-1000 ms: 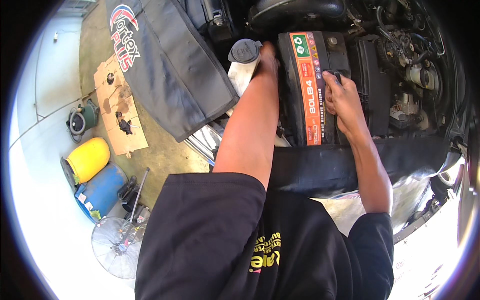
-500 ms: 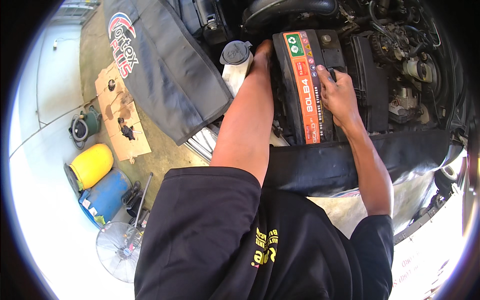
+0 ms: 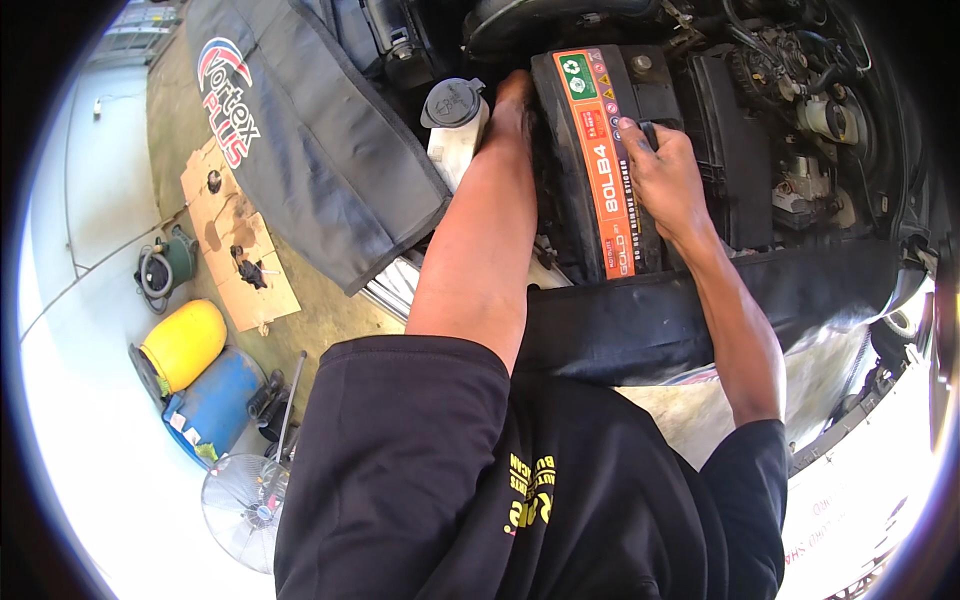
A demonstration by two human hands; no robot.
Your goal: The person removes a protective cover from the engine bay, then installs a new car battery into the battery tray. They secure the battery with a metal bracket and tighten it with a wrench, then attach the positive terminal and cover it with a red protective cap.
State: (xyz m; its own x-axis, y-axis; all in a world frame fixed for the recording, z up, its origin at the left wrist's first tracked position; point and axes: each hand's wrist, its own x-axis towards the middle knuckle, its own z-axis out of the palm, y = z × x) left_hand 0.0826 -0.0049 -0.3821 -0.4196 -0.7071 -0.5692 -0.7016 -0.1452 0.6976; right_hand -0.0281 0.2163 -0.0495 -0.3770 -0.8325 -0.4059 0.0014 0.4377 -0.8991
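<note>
At the far left we see a stained cardboard sheet (image 3: 270, 300) on the floor, with a yellow drum (image 3: 188, 343) and a blue drum (image 3: 215, 398) nearer to us. Right of these, a dark grey cover (image 3: 330, 160) drapes over the car's edge, and a pale reservoir (image 3: 450, 158) stands beside it. Our left hand (image 3: 513, 88) reaches down between the reservoir and the battery (image 3: 600, 180); its fingers are hidden, so we cannot tell how far open they are or whether they grip anything. The battery sits upright in the engine bay, just right of that hand. Our right hand (image 3: 668, 180) is on its top, fingers curled closed around what looks like a black handle (image 3: 651, 133). We judge the battery heavy, stiff and smooth-sided, slippery if oily; the handle seems the surest hold, with a palm steadying the casing. Farther right lies a black box (image 3: 735, 160).
</note>
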